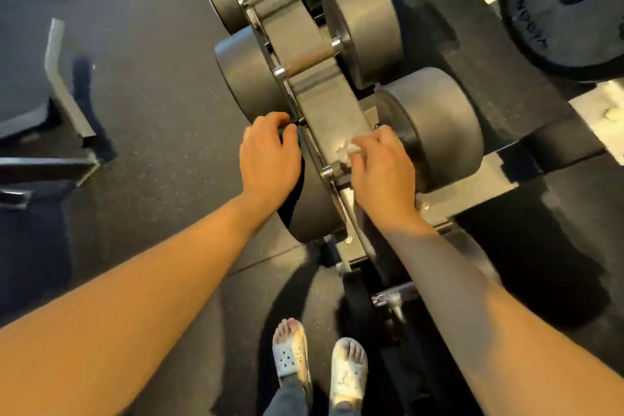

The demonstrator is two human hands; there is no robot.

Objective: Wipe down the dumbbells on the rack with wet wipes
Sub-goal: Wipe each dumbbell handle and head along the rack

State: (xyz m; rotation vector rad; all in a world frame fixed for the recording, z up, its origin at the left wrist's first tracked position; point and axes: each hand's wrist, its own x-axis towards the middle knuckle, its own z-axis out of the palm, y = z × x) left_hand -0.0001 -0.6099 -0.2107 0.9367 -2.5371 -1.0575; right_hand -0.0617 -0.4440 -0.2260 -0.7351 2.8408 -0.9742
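Observation:
The nearest dumbbell [435, 125] lies across the grey rack [320, 91]; its dark round heads stick out on both sides. My left hand [268, 155] rests on top of its left head, fingers curled over the upper edge. My right hand [383, 169] grips a crumpled white wet wipe [347, 150] and wraps it round the knurled metal handle [332, 170]. Much of the handle is hidden under my right hand. More dumbbells [364, 24] lie further back along the rack.
A large weight plate marked 20 [567, 3] stands at the top right on a white frame. A bench frame [64, 78] is on the dark rubber floor at left. Another dumbbell handle [391, 297] shows on a lower tier. My feet in white sandals [320, 365] are below.

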